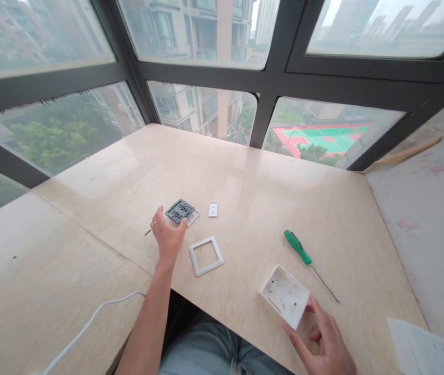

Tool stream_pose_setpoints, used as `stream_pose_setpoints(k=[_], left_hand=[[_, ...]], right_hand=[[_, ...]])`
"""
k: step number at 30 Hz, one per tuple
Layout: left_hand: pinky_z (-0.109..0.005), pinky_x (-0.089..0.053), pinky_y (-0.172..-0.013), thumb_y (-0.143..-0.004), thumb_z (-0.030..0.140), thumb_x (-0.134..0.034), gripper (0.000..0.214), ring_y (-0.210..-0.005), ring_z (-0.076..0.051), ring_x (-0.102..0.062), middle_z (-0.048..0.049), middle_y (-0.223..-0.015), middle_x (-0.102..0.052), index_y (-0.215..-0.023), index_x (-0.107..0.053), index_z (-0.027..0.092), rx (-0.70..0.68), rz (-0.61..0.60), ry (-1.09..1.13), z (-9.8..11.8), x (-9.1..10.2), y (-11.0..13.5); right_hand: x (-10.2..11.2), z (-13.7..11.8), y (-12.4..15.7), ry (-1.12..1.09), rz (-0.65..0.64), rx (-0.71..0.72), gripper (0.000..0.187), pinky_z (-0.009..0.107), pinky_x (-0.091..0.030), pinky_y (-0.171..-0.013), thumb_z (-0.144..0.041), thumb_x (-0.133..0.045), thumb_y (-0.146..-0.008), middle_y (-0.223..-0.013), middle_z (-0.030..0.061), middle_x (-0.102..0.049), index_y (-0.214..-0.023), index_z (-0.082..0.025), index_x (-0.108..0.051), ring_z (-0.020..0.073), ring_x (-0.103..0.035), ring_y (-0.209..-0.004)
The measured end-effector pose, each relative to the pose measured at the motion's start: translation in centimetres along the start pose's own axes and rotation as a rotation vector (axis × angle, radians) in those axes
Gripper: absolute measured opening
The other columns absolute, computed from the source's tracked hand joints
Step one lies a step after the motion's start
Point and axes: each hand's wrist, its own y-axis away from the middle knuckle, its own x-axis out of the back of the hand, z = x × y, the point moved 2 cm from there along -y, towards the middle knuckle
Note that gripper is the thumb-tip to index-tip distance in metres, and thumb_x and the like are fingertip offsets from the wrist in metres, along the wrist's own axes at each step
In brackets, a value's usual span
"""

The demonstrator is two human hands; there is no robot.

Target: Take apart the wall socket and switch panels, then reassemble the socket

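My left hand (168,234) grips a dark grey socket module (180,210) by its near edges, thumb on one side and fingers on the other. Part of a white piece (193,216) shows beneath the module. My right hand (321,338) holds a corner of a white wall-socket back box (285,296), its open side facing up, at the table's near edge. Between the hands lies a white square frame (213,271). Beyond it rests a small white rectangular insert (213,210). A green-handled screwdriver (298,246) lies just past the box, its shaft pointing toward the near right.
All this is on a pale stone-like ledge (245,182) below dark-framed windows. A white cable (93,315) runs along the near left. A white sheet (427,344) lies at the near right, by a flower-patterned wall (433,208). A thin dark piece (147,232) lies left of my left hand.
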Motion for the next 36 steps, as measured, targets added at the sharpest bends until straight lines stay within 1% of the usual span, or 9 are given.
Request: stream_pose_setpoints(k=[2,4,7,9,12,18,23,30,36], left_hand=[[-0.055,-0.025,-0.115,-0.066,0.039,-0.079,0.103,-0.138,-0.040,-0.034,-0.0217,-0.143,-0.044,-0.149,-0.026,0.010,0.030,-0.088,-0.057,-1.0,0.0,-1.1],[-0.058,-0.024,-0.113,-0.064,0.044,-0.081,0.116,-0.137,-0.043,-0.033,-0.0211,-0.140,-0.047,-0.154,-0.016,0.010,0.066,-0.183,-0.077,-1.6,0.1,-1.8],[-0.060,-0.026,-0.110,-0.065,0.048,-0.079,0.119,-0.134,-0.043,-0.036,-0.0183,-0.135,-0.052,-0.156,-0.012,0.012,0.078,-0.284,-0.079,-1.6,0.3,-2.4],[-0.060,-0.028,-0.109,-0.064,0.047,-0.079,0.117,-0.131,-0.044,-0.039,-0.0174,-0.135,-0.053,-0.155,-0.014,0.013,0.069,-0.305,-0.090,-1.4,0.5,-2.4],[-0.056,-0.031,-0.109,-0.064,0.043,-0.080,0.113,-0.128,-0.040,-0.045,-0.0160,-0.133,-0.054,-0.154,-0.019,0.012,0.025,-0.274,-0.083,-1.1,0.6,-2.3],[-0.047,-0.035,-0.110,-0.064,0.037,-0.084,0.109,-0.128,-0.034,-0.049,-0.0151,-0.135,-0.055,-0.152,-0.025,0.014,-0.135,-0.123,0.008,-0.3,1.4,-1.7],[-0.045,-0.039,-0.108,-0.069,0.037,-0.084,0.104,-0.130,-0.030,-0.049,-0.0133,-0.137,-0.055,-0.153,-0.024,0.018,-0.331,-0.121,0.107,1.7,2.7,-0.3],[-0.045,-0.041,-0.108,-0.075,0.039,-0.081,0.103,-0.130,-0.028,-0.051,-0.0119,-0.138,-0.055,-0.156,-0.019,0.026,-0.574,-0.395,0.285,6.2,3.7,3.2],[-0.045,-0.039,-0.110,-0.077,0.038,-0.080,0.100,-0.131,-0.027,-0.049,-0.0107,-0.139,-0.054,-0.155,-0.019,0.029,-0.714,-0.682,0.405,9.9,2.7,7.5]], right_hand=[[0.0,0.0,-0.3,0.030,-0.007,0.020,0.077,0.029,-0.055,-0.050,-0.058,-0.066,-0.081,-0.109,0.0127,-0.065,-0.147,-0.024,-0.045,0.0169,-0.057,-0.057],[0.0,0.3,-0.5,0.023,-0.020,0.034,0.075,0.026,-0.054,-0.048,-0.057,-0.065,-0.083,-0.110,0.0117,-0.065,-0.147,-0.024,-0.045,0.0143,-0.055,-0.054],[0.2,0.8,-0.6,-0.029,-0.044,0.040,0.071,0.023,-0.050,-0.043,-0.054,-0.064,-0.086,-0.107,0.0106,-0.066,-0.147,-0.023,-0.045,0.0109,-0.050,-0.048],[0.4,0.9,-0.5,-0.055,-0.059,0.038,0.067,0.023,-0.047,-0.040,-0.051,-0.064,-0.086,-0.103,0.0105,-0.067,-0.144,-0.021,-0.048,0.0099,-0.047,-0.045],[0.6,1.0,-0.4,-0.075,-0.075,0.047,0.063,0.024,-0.045,-0.040,-0.049,-0.064,-0.087,-0.099,0.0110,-0.068,-0.141,-0.018,-0.049,0.0102,-0.046,-0.045],[0.4,0.8,-0.1,-0.066,-0.052,0.071,0.064,0.024,-0.048,-0.044,-0.047,-0.063,-0.089,-0.097,0.0092,-0.065,-0.143,-0.018,-0.047,0.0111,-0.049,-0.049],[0.2,0.4,-0.1,-0.053,-0.007,0.068,0.065,0.025,-0.053,-0.054,-0.052,-0.063,-0.088,-0.101,0.0085,-0.064,-0.142,-0.019,-0.047,0.0119,-0.052,-0.055],[0.3,-0.4,-0.2,-0.114,0.011,0.005,0.068,0.025,-0.053,-0.054,-0.054,-0.063,-0.088,-0.100,0.0067,-0.065,-0.144,-0.019,-0.044,0.0111,-0.051,-0.055],[0.5,-0.7,-0.4,-0.180,-0.010,-0.002,0.062,0.024,-0.053,-0.057,-0.045,-0.062,-0.092,-0.104,0.0059,-0.065,-0.145,-0.021,-0.041,0.0103,-0.051,-0.057]])
